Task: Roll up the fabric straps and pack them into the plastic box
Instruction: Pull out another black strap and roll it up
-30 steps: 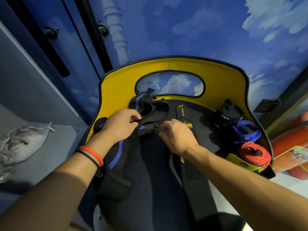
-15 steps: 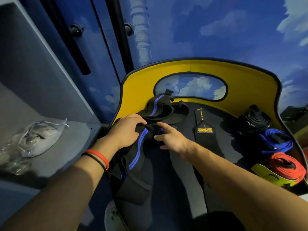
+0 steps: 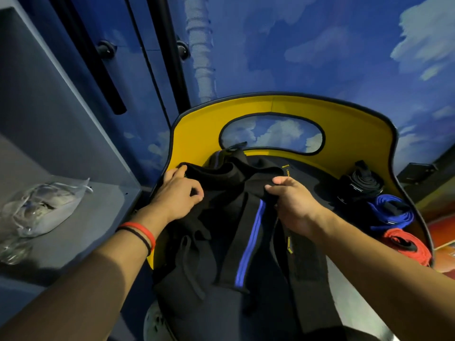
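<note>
Centre frame: striped strap (image 3: 248, 238), bunched a moment earlier, now hangs spread between left hand (image 3: 177, 196) and right hand (image 3: 293, 206), both sets of fingers gripping it; rolling can probably start.

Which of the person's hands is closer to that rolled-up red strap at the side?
Right. The right hand, pinching the black strap, is left of the red strap and above it in the picture; the left hand rests on the black fabric farther left, by the yellow rim.
</note>
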The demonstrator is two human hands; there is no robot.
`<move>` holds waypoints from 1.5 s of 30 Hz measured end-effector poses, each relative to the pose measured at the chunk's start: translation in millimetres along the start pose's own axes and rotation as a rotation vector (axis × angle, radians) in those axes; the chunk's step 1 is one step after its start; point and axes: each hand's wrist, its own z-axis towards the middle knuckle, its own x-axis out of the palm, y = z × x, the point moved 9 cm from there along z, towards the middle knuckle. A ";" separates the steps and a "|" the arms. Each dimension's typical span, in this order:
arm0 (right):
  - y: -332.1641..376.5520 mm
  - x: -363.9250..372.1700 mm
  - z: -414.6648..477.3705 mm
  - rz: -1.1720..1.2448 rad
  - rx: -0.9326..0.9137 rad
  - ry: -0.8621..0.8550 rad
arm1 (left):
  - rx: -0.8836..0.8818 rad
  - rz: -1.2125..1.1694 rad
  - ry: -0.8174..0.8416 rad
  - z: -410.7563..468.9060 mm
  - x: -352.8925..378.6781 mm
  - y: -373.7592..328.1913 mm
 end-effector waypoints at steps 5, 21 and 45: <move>1.2 -12.6 -9.7 0.126 0.053 0.079 | 0.024 0.002 0.004 3.1 -1.7 -15.1; 18.0 23.1 -19.4 0.238 -0.056 0.156 | 0.327 -0.260 -0.163 -34.1 -23.2 -108.6; 57.9 -30.7 -13.1 0.407 0.020 0.033 | -0.074 0.395 -0.227 -6.6 -54.0 -21.9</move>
